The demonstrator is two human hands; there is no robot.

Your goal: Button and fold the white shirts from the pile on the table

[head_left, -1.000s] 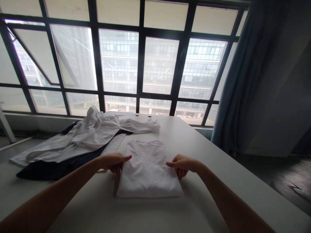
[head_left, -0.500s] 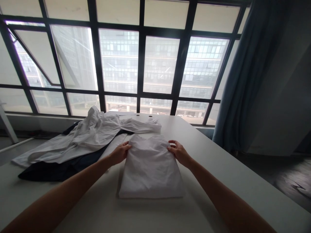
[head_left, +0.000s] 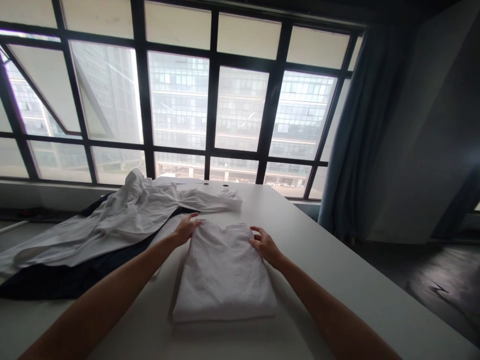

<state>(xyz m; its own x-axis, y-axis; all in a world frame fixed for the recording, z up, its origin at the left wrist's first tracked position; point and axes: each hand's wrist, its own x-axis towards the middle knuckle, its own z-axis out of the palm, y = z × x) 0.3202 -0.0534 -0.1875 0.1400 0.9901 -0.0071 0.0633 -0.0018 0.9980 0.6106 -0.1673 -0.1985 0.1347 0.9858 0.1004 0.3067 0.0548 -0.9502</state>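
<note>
A folded white garment (head_left: 226, 275) lies on the pale table in front of me, its wide edge toward me. At its far left corner, my left hand (head_left: 186, 228) pinches the cloth, thumb on the edge. My right hand (head_left: 264, 245) is at the far right corner, with thumb and fingertips on the cloth. The narrower far edge between my hands dips slightly in the middle.
Left of the folded garment, a crumpled white garment (head_left: 131, 215) lies over dark cloth (head_left: 75, 277) on the table (head_left: 311, 255). Large windows stand behind the table, with a blue-grey curtain (head_left: 348, 150) at the right.
The view has shifted, so the table things appear lower and further left. Both hands remain at the far corners of the folded garment, whose far edge now dips more clearly.
</note>
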